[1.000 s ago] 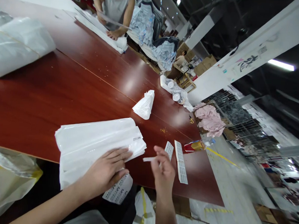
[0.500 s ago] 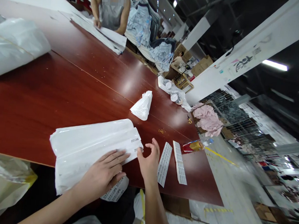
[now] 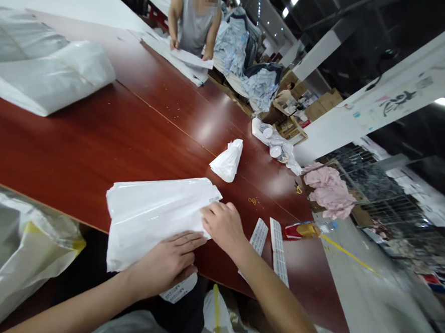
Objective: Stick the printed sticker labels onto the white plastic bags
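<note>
While the left hand (image 3: pixel 165 265) lies flat, fingers extended, on white plastic bags (image 3: pixel 154 202), the right hand (image 3: pixel 224 223) half-curls beside it, hold unclear; uneven pressure could shift the bags.

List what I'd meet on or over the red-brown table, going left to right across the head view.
Banded plastic bundle → white plastic stack → right hand → first printed strip → second printed strip → bottle.
</note>
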The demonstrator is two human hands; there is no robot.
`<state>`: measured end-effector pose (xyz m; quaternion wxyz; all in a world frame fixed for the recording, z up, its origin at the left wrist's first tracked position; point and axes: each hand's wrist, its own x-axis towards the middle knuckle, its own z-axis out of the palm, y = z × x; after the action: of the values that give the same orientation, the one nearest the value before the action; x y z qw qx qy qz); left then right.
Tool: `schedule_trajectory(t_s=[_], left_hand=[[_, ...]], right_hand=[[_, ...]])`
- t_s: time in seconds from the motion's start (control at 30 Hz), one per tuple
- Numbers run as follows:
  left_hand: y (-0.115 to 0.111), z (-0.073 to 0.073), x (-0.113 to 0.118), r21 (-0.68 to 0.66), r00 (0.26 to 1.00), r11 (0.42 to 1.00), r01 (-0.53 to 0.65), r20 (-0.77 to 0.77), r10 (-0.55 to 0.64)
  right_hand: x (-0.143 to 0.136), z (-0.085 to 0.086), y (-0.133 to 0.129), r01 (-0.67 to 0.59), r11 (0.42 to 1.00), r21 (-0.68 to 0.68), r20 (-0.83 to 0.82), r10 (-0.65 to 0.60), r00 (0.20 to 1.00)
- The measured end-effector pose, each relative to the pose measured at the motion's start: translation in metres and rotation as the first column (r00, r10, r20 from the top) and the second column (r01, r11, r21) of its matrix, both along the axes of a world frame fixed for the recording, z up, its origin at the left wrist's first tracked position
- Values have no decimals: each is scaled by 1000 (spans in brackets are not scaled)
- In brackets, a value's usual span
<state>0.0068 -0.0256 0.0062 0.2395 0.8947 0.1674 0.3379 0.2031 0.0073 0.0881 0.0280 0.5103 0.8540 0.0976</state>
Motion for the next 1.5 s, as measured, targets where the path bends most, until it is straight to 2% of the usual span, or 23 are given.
schedule_trajectory(t_s=[0.07,0.17,0.2,0.23,0.27,0.33,0.37,0.43,0.47,0.53,0.6,0.67,0.73,0.8,0.9,1.0,1.1,1.2,1.27,1.33,1.4,1.5], left_hand=[[-5,-3,5,-22,999,999,-30,-35,29],[-10,-2,8,-96,990,993,-62,-133,49],[-11,2,6,-121,990,992,-47,-138,30],[-11,8,4,-138,993,990,-13,-114,-3],[-9,15,0,-146,997,989,36,-64,-46],[-1,29,-10,-168,993,980,109,61,-100],[5,35,-15,-204,991,974,102,110,-81],[21,41,-23,-341,989,940,-2,141,53],[29,40,-26,-431,984,900,-72,119,136],[42,35,-27,-583,968,793,-177,43,247],[48,26,-26,-667,967,721,-189,3,256],[48,19,-23,-697,975,702,-148,17,223],[45,14,-21,-697,978,706,-128,30,206],[42,11,-21,-676,975,720,-154,13,220],[39,8,-20,-598,969,775,-204,-12,245],[39,5,-18,-521,964,819,-240,-29,264],[39,4,-16,-488,964,840,-238,-13,265],[39,6,-13,-372,986,920,-126,59,158],[38,6,-11,-292,990,952,-93,74,120],[37,5,-10,-268,985,953,-137,68,161],[37,3,-10,-277,973,941,-195,64,220],[37,3,-12,-317,956,913,-255,56,287]], right_hand=[[-33,-5,15,-185,982,-41,-10,185,983],[-91,-18,39,-443,893,-82,-134,431,892],[-105,-19,47,-476,874,-100,-184,454,872],[-114,-17,54,-464,879,-111,-246,428,870],[-117,-12,60,-407,907,-106,-323,356,877],[-106,5,64,-169,985,-42,-527,122,841],[-94,15,61,-25,1000,2,-636,20,772],[-65,32,43,197,980,38,-796,-90,599],[-52,36,29,221,975,-23,-824,-144,548],[-33,35,-2,175,954,-243,-798,-299,523],[-23,24,-30,123,883,-453,-728,-445,521],[-20,11,-47,113,821,-560,-702,-542,462],[-21,1,-55,111,806,-581,-714,-570,406],[-23,-5,-57,128,844,-520,-738,-520,431],[-28,-8,-60,161,940,-299,-754,-337,564],[-34,-8,-68,163,977,-139,-738,-212,641],[-32,-2,-80,127,982,-143,-789,-191,584],[-23,8,-85,137,972,-192,-841,-235,488],[-21,10,-83,203,951,-235,-800,-308,515],[-26,5,-79,248,932,-263,-719,-361,595],[-35,-5,-79,260,934,-244,-678,-356,643],[-46,-13,-85,223,947,-230,-729,-320,605]])
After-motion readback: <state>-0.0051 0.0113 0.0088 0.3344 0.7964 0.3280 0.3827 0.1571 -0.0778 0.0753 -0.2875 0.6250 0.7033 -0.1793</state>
